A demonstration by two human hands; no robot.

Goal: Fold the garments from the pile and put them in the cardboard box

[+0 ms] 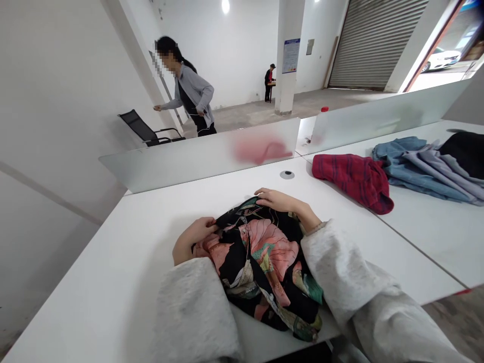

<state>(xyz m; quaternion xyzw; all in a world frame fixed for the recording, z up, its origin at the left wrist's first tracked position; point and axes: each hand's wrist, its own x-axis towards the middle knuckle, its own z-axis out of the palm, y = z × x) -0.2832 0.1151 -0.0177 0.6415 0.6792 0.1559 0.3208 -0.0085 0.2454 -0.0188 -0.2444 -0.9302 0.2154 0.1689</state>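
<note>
A crumpled black garment with a pink, green and cream print lies on the white table in front of me; its folds hide what kind of garment it is. My left hand pinches its upper left edge, fingers curled in toward the cloth. At the top edge, my right hand grips the collar-like border between thumb and fingers. Long light grey sleeves cover both my forearms, and the right one lies along the garment's right side.
On the white table, a red plaid cloth and a pile of blue and lilac clothes lie at the right. A frosted divider runs along the back, near a cable grommet. Beyond stand a person and a black chair.
</note>
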